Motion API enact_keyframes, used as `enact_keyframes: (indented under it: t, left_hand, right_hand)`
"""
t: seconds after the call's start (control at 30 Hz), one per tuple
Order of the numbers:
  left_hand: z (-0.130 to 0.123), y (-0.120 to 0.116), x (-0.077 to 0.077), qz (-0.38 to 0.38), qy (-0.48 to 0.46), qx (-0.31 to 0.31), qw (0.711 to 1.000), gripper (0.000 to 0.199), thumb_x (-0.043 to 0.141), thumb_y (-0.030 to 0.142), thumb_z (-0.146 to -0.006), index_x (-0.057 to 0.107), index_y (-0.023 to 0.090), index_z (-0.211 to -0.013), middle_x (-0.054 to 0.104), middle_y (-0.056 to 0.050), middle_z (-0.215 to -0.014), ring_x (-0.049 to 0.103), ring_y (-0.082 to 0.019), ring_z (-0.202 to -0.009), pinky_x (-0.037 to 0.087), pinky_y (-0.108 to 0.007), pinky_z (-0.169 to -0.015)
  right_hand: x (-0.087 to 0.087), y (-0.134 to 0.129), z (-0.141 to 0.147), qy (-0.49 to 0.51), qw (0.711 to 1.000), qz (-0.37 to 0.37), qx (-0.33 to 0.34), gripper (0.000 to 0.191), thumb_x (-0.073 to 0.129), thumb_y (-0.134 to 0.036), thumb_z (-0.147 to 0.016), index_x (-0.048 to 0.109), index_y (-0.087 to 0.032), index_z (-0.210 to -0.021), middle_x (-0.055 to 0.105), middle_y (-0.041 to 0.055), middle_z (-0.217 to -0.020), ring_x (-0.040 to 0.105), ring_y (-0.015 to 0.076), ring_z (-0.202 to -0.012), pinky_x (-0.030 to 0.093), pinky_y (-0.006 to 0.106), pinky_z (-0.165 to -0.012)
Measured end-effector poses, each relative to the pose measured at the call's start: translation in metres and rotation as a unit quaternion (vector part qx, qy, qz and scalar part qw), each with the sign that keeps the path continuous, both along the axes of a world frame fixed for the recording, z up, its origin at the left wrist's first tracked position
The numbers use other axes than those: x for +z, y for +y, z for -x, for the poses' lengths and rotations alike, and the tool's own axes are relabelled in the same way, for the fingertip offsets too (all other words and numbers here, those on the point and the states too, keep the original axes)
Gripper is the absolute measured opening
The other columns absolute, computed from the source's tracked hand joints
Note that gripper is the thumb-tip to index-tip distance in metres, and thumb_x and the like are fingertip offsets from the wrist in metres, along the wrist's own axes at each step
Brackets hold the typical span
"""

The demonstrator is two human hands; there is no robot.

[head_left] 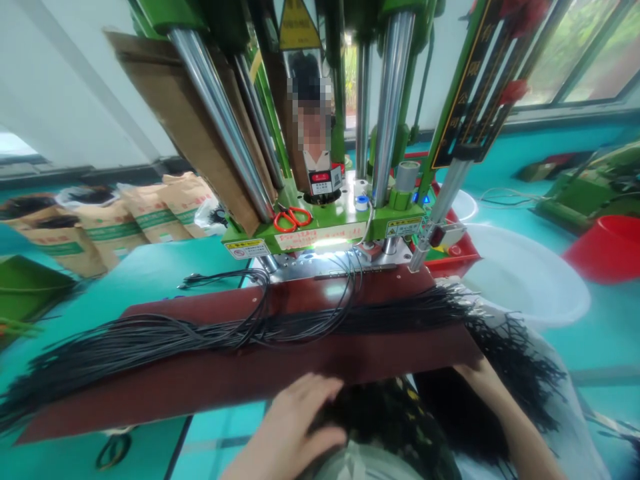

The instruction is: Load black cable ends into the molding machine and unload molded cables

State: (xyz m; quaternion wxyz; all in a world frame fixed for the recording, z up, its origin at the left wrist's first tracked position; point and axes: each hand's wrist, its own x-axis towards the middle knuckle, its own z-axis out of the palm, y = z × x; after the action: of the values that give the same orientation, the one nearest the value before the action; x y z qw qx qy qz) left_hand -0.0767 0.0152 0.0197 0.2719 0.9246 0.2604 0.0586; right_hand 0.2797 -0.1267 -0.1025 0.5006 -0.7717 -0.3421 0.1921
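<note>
My left hand [305, 413] is just in front of the brown board's near edge, its thumb apart from the fingers and nothing seen in it. At the board's right front corner is my right hand [467, 373]; its fingers are hidden there, so what they hold, if anything, cannot be told. A long bundle of thin black cables [195, 333] lies across the brown board [280, 383], with a few strands looping up toward the machine's lit work area. Beside my right forearm hangs a thick mass of black cables [520, 367] over a whitish cover.
Beyond the board stands a green press machine [327, 210] with steel columns and orange-handled scissors [293, 218] on its plate. Paper sacks [113, 220] line the left side. A white basin [530, 273], a red tub [607, 248] and a red bin [457, 257] are at right.
</note>
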Motion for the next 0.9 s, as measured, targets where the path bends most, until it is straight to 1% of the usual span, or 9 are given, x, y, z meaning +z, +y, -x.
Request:
enact_keyframes:
  t: [0.07,0.17,0.23,0.3,0.4,0.53,0.63,0.8,0.9]
  left_hand:
    - [-0.052,0.002,0.010,-0.118,-0.037,-0.036,0.992,0.059,0.058,0.044,-0.072,0.044,0.021,-0.124,0.051,-0.010,-0.121,0.044,-0.024,-0.113,0.035,-0.039,-0.096]
    - [-0.114,0.016,0.010,-0.255,-0.035,-0.028,0.966,0.083,0.066,0.050,-0.060,0.036,0.016,-0.129,0.041,-0.015,-0.129,0.036,-0.031,-0.117,0.031,-0.047,-0.096]
    - [-0.141,0.029,0.007,-0.299,-0.010,-0.020,0.954,0.089,0.067,0.055,-0.055,0.037,0.012,-0.127,0.045,-0.017,-0.121,0.041,-0.032,-0.108,0.036,-0.046,-0.089]
    - [-0.158,0.039,0.003,-0.322,0.015,-0.046,0.945,0.082,0.068,0.056,-0.054,0.045,0.010,-0.118,0.051,-0.016,-0.108,0.046,-0.030,-0.097,0.040,-0.043,-0.080]
    - [-0.173,0.047,-0.003,-0.337,0.037,-0.113,0.934,0.055,0.066,0.048,-0.062,0.053,0.011,-0.099,0.053,-0.011,-0.091,0.050,-0.026,-0.086,0.043,-0.037,-0.069]
    - [-0.181,0.047,-0.007,-0.368,0.066,-0.176,0.911,0.016,0.048,0.019,-0.080,0.051,0.009,-0.091,0.053,-0.010,-0.082,0.052,-0.023,-0.075,0.042,-0.031,-0.055]
    - [-0.182,0.049,-0.004,-0.387,0.072,-0.198,0.898,0.018,0.038,0.006,-0.079,0.050,0.008,-0.091,0.053,-0.010,-0.079,0.053,-0.021,-0.068,0.040,-0.028,-0.050]
    - [-0.179,0.056,0.008,-0.335,0.005,-0.130,0.933,0.015,0.036,0.009,-0.081,0.050,0.011,-0.086,0.053,-0.010,-0.082,0.051,-0.021,-0.077,0.043,-0.034,-0.065]
    - [-0.174,0.063,0.017,-0.183,-0.066,-0.087,0.977,0.012,0.040,0.019,-0.082,0.049,0.013,-0.086,0.054,-0.008,-0.085,0.050,-0.019,-0.082,0.040,-0.033,-0.074]
  right_hand:
    - [0.008,0.002,0.001,-0.008,1.000,-0.001,0.010,0.050,0.064,-0.046,-0.059,0.061,-0.018,-0.101,0.067,0.0099,-0.093,0.059,0.0297,-0.094,0.047,0.042,-0.083]
    - [0.017,0.002,0.004,-0.008,1.000,0.002,0.018,0.048,0.060,-0.038,-0.063,0.057,-0.017,-0.107,0.064,0.0111,-0.102,0.055,0.0293,-0.102,0.043,0.043,-0.089]
    - [0.019,0.000,0.006,-0.009,1.000,-0.006,0.021,0.049,0.057,-0.034,-0.065,0.053,-0.016,-0.111,0.062,0.0119,-0.108,0.054,0.0284,-0.105,0.041,0.043,-0.091]
    - [0.018,-0.005,0.005,-0.016,1.000,-0.015,0.022,0.049,0.054,-0.032,-0.067,0.050,-0.016,-0.113,0.060,0.0124,-0.110,0.055,0.0268,-0.103,0.042,0.042,-0.091]
    - [0.016,-0.012,0.003,-0.033,0.999,-0.012,0.010,0.046,0.052,-0.029,-0.067,0.050,-0.016,-0.112,0.060,0.0121,-0.110,0.058,0.0246,-0.099,0.044,0.040,-0.089]
    - [0.018,-0.016,0.000,-0.043,0.999,-0.003,-0.002,0.046,0.051,-0.030,-0.070,0.049,-0.015,-0.113,0.061,0.0124,-0.110,0.057,0.0252,-0.100,0.047,0.038,-0.085]
    - [0.022,-0.016,0.001,-0.037,0.999,-0.001,0.001,0.046,0.050,-0.032,-0.071,0.048,-0.013,-0.113,0.062,0.0138,-0.107,0.059,0.0257,-0.097,0.048,0.038,-0.082]
    - [0.027,-0.020,-0.005,-0.032,0.999,-0.019,-0.004,0.041,0.050,-0.030,-0.073,0.049,-0.017,-0.112,0.063,0.0111,-0.101,0.061,0.0221,-0.090,0.049,0.037,-0.081]
    - [0.029,-0.023,-0.012,-0.065,0.997,-0.017,-0.044,0.039,0.048,-0.028,-0.074,0.049,-0.018,-0.112,0.064,0.0096,-0.095,0.062,0.0214,-0.087,0.048,0.039,-0.081]
